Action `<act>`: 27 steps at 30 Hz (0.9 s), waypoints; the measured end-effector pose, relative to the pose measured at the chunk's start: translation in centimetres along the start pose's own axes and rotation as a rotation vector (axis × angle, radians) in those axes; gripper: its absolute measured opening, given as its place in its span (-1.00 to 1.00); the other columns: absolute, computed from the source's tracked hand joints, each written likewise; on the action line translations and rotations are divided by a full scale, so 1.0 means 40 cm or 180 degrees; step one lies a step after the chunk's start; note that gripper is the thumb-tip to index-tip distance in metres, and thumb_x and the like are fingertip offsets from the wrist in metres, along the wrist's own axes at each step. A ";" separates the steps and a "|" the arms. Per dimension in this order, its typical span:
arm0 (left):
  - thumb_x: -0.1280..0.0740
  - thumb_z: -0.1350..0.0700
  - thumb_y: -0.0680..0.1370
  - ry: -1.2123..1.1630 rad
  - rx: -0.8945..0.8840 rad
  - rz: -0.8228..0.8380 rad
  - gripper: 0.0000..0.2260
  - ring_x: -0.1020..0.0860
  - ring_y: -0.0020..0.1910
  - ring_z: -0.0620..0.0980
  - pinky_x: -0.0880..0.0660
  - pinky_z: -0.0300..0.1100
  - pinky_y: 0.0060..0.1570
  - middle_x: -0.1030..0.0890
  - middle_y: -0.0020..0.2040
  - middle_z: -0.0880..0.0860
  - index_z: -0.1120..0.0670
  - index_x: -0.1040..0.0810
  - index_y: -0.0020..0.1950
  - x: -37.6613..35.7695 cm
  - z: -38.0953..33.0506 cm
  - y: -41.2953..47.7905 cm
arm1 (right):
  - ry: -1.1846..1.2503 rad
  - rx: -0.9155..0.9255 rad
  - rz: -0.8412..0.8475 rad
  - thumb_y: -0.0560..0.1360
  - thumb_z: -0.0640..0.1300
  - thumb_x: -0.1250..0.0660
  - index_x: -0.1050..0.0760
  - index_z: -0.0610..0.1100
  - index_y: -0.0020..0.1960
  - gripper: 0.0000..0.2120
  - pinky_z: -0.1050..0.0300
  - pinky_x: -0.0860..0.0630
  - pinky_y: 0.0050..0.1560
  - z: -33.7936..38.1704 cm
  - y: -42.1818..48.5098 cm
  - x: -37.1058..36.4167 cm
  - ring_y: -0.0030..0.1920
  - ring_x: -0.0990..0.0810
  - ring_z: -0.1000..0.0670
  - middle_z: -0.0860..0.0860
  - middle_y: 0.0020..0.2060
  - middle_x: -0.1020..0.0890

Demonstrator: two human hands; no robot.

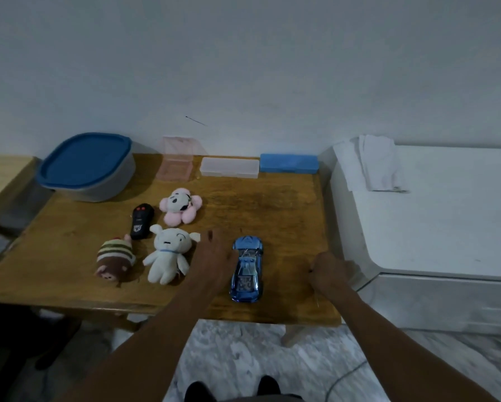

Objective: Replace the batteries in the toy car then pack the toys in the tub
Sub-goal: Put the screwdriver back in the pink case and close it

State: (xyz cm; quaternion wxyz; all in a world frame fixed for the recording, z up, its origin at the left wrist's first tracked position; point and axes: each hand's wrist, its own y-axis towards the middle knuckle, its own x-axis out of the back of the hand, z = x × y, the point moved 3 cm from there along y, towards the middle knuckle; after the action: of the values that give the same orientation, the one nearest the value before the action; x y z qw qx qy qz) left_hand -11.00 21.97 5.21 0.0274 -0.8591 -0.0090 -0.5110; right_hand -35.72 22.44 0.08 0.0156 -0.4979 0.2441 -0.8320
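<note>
Two bare hands reach over a wooden counter [287,204] where the toys wait to be packed. At far left stands the tub [88,168], its blue lid on. Right of it lie a black remote [141,222], a striped brown plush [116,260], a white plush dog [168,253] and a pink flower plush [181,206]. Along the back edge sit a pink case [176,165], a clear case [229,167] and a blue case [289,163]. The left hand [214,259] hovers just beside the blue toy car [247,269], fingers loosely spread and holding nothing; whether it touches the car cannot be told. The car rests right side up near the front edge. The right hand [331,271] is curled shut near the counter's right edge; what, if anything, it pinches is too blurred to tell. Batteries appear unchanged so far. A careless sideways grab could roll the car on its wheels off the front edge, or nudge the white dog beside it.
</note>
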 end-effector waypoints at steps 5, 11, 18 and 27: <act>-0.29 -0.02 0.56 0.0124 -0.0409 -0.0114 -0.71 -0.48 0.11 0.09 -0.47 -0.05 0.00 -0.47 0.16 0.10 0.10 -0.38 0.20 -0.004 -0.029 0.026 | 0.0286 0.0224 -0.0111 0.49 -0.21 -0.33 -0.43 -0.12 -0.29 -0.81 0.17 -0.46 -0.26 0.076 -0.005 0.050 -0.25 -0.54 0.00 0.00 -0.33 -0.51; -0.38 0.04 0.52 0.0000 -0.0582 -0.0560 -0.66 -0.54 0.05 0.14 -0.53 0.03 -0.06 -0.55 0.12 0.16 0.18 -0.47 0.20 0.089 -0.041 0.071 | 0.0528 0.0817 -0.0284 0.45 -0.13 -0.32 -0.56 -0.12 -0.32 -0.81 0.11 -0.53 -0.26 0.245 -0.002 0.129 -0.27 -0.60 0.00 0.00 -0.36 -0.61; -0.35 0.00 0.54 -0.0336 -0.0276 -0.0882 -0.55 -0.51 0.16 0.14 -0.41 -0.13 0.01 -0.47 0.27 0.15 0.10 -0.38 0.39 0.218 0.091 0.168 | 0.0979 0.0977 -0.0534 0.49 -0.21 -0.34 -0.58 -0.12 -0.03 -0.91 0.04 -0.61 -0.09 0.498 0.069 0.154 -0.14 -0.61 0.00 -0.03 -0.12 -0.63; -0.31 -0.02 0.56 -0.0373 0.0116 -0.0685 -0.51 -0.42 0.29 0.04 -0.37 -0.19 0.12 -0.42 0.37 0.09 0.06 -0.30 0.45 0.290 0.356 0.411 | 0.2190 0.0668 -0.0382 0.42 -0.24 -0.44 -0.54 -0.07 -0.14 -0.88 0.02 -0.68 -0.18 0.804 0.221 0.069 -0.30 -0.69 0.02 -0.07 -0.15 -0.66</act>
State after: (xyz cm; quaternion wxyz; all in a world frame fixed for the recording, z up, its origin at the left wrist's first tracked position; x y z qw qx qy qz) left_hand 7.76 6.22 8.00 -0.0126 -0.8809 -0.1119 -0.4597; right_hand -12.13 1.35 11.00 -0.0653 -0.1980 0.1187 -0.9708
